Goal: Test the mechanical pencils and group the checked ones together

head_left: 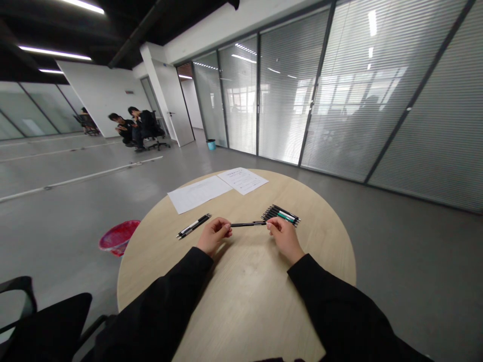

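Note:
A slim black pen (pixel 247 224) is held level between my two hands, just above the table. My left hand (pixel 215 235) pinches its left end, and my right hand (pixel 284 238) pinches the right end, where the clip shows. Behind my right hand lies a row of several pens (pixel 281 214), mostly black, with a green one and a white one among them. To the left of my left hand, a few pens (pixel 193 226), black and white, rest side by side at a slant on the table.
The round wooden table (pixel 241 301) carries two sheets of paper, a left one (pixel 199 193) and a written right one (pixel 243 180). A red basket (pixel 118 237) stands on the floor at left, near a black chair (pixel 49 322). Two people (pixel 138 125) sit far back.

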`<action>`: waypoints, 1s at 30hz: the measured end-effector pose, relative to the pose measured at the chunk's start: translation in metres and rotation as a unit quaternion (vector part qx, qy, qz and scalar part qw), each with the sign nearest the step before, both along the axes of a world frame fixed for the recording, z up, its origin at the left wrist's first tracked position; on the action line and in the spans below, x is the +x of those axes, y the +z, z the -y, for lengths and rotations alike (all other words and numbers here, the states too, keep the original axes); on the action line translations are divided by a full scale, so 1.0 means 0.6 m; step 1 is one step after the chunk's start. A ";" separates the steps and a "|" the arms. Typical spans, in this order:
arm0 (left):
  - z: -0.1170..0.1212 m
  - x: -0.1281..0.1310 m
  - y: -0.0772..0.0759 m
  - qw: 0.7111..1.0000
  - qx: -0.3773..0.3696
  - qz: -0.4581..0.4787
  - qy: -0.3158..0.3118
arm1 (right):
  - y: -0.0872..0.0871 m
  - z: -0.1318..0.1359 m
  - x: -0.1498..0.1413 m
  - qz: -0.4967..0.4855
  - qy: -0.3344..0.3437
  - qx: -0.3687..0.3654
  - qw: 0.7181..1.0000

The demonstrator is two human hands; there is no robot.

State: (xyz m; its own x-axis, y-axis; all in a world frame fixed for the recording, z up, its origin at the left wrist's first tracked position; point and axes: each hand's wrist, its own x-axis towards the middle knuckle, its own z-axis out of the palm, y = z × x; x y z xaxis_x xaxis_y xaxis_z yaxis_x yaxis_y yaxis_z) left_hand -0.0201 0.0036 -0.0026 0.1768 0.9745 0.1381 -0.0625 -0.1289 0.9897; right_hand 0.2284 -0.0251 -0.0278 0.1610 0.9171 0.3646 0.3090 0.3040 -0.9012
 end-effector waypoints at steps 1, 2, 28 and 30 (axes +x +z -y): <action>0.000 0.000 0.000 1.000 -0.001 0.001 -0.001 | 0.000 0.000 0.000 0.001 0.001 0.000 1.000; 0.000 0.000 0.000 1.000 -0.001 0.002 -0.001 | 0.000 0.000 0.000 0.002 0.002 0.000 1.000; 0.000 -0.002 -0.003 1.000 -0.017 0.015 0.001 | 0.011 0.008 -0.001 0.016 0.013 0.000 1.000; -0.002 -0.003 -0.006 1.000 -0.017 0.019 0.003 | 0.009 0.008 -0.001 0.017 0.013 -0.001 1.000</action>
State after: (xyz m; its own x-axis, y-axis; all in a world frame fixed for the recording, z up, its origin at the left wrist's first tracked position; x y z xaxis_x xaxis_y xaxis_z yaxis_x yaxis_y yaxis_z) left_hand -0.0219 0.0050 -0.0062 0.1670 0.9797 0.1111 -0.0998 -0.0953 0.9904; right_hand 0.2275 -0.0296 -0.0223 0.1247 0.9212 0.3685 0.3319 0.3112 -0.8905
